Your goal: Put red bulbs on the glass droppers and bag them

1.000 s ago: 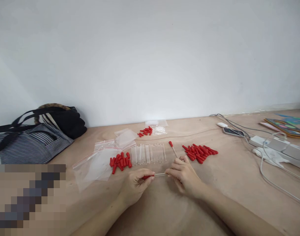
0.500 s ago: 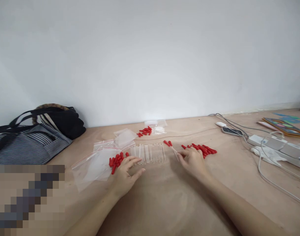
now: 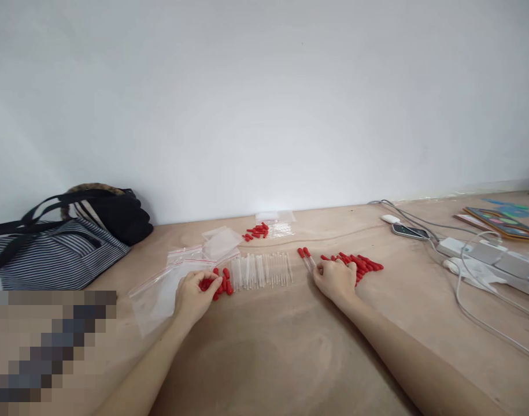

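Left hand [image 3: 193, 296] farther left, perhaps against tabletop [image 3: 255, 352]

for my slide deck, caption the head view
Left hand at red bulbs, right hand by two red-tipped droppers

Left fingers [image 3: 217, 282] at red bulbs [image 3: 226, 284], beside clear tubes [image 3: 262, 271].

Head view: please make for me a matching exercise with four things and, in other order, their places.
1. left hand
2. row of clear tubes
3. striped bag
4. white power strip

A. far right of the view
B. at a red pile
C. between left hand and right hand
D. far left of the view

Pairs: 1-B, 2-C, 3-D, 4-A
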A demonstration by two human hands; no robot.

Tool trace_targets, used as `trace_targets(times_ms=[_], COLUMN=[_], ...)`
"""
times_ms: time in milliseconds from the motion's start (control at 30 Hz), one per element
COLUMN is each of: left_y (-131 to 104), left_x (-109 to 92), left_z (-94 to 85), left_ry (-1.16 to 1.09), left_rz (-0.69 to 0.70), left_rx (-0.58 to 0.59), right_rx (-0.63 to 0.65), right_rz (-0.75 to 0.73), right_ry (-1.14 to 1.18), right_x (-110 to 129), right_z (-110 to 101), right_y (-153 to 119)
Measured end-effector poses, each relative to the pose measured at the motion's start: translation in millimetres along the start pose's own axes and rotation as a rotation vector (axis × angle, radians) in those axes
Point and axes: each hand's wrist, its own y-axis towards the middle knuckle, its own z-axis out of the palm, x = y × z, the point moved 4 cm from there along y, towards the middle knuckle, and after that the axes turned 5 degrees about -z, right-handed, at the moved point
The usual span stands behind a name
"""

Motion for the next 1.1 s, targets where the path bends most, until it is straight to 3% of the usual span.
trace_targets(times_ms=[267,467,667,833,1100], left_y=[7.3,2.9,-5.2,-4.5,-3.6], left_x=[9.1,0.1,-8.5,-6.1,-6.5], left_z=[-1.5,-3.6,-10.5,-5.4,-2.9], left_ry=[-0.1,0.045,0.349,0.336,0.354], left_rz=[-0.051,-0.003,-0.051,-0.051,0.004], left_rx=[0.053,0.096,0.026,0.07,0.036], right_rx=[-0.055,-0.121,0.06,0.157,0.222], right_rz=[-0.025,-0.139,-0.051,0.01,0.057], right_ry=[0.023,0.085,0.084,0.076,0.094], right_x=[-2.1,31.0,62.0,64.1,60.3], right_z=[-3.3,-8.6,-2.1,1.0,5.2], right_y=[-1.8,-8.2,6.5,20.8,29.4])
